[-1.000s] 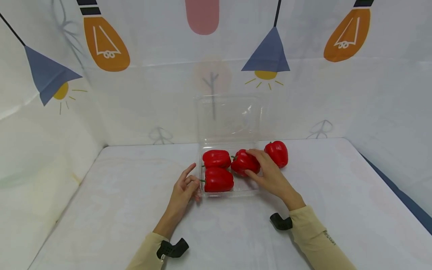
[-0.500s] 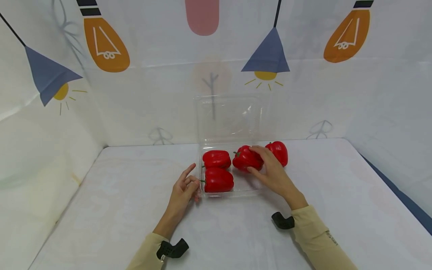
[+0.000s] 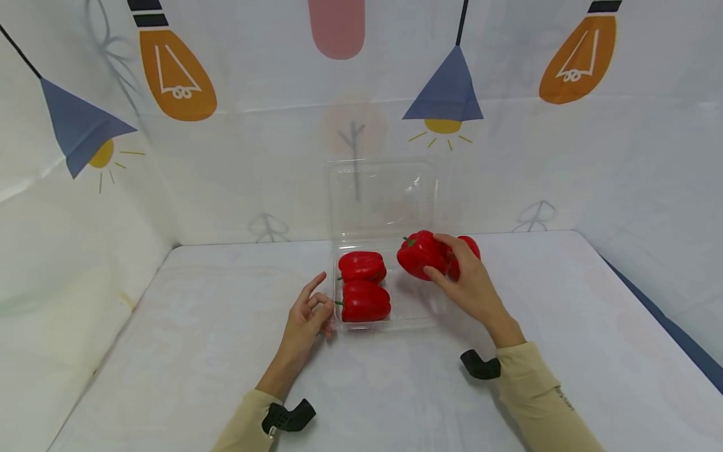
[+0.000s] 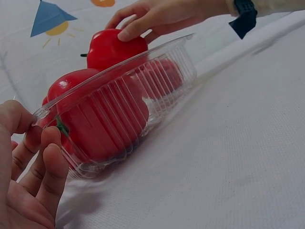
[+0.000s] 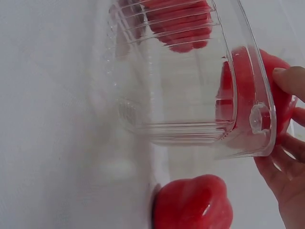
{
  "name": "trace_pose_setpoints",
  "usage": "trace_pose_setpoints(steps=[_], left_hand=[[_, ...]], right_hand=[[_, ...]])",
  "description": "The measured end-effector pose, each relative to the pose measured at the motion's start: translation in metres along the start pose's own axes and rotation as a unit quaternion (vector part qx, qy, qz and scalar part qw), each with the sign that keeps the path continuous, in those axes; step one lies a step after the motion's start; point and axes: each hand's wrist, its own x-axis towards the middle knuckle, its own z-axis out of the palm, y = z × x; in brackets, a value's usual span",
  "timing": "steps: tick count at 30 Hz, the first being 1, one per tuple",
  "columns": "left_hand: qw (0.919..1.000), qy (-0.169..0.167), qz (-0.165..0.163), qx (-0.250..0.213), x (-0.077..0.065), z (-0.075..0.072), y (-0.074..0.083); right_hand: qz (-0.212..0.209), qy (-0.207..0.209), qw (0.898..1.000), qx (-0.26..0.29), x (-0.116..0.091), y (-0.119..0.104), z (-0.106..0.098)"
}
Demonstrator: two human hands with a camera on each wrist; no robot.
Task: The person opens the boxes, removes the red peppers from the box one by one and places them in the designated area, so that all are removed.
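My right hand (image 3: 471,279) grips a red bell pepper (image 3: 420,253) between thumb and fingers, raised at the back right part of a clear plastic clamshell container (image 3: 412,323). In the left wrist view this held bell pepper (image 4: 107,50) shows above the rim, green stem to the left. My left hand (image 3: 305,320) is at the container's left edge; in the left wrist view its thumb and fingers (image 4: 52,164) pinch the rim near a corner. Two more bell peppers lie inside on the left, a rear one (image 3: 362,267) and a front one (image 3: 366,301).
Another red bell pepper (image 3: 470,246) stands on the white table right of the container, partly hidden behind my right hand; the right wrist view shows this pepper (image 5: 193,205) more fully. The clear lid (image 3: 384,194) stands up behind, close to the printed backdrop (image 3: 254,169).
My right hand has lifted the held bell pepper up and back to the right, away from the two inside. It now overlaps the pepper outside. The left hand has stayed put.
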Motion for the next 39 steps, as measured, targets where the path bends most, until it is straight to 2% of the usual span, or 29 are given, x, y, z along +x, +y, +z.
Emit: trace_pose_setpoints(steps=[12, 28, 39], left_hand=[[1.0000, 0.003, -0.001, 0.001, 0.000, 0.000, 0.000], [1.0000, 0.005, -0.006, 0.005, 0.000, 0.002, 0.002], [0.9999, 0.007, -0.004, 0.007, 0.000, 0.002, 0.002]], right_hand=[[0.039, 0.015, 0.999, 0.004, 0.000, -0.001, -0.006], [0.097, 0.046, 0.994, 0.024, 0.001, 0.013, -0.021], [0.099, 0.071, 0.992, 0.014, 0.001, 0.017, -0.029]])
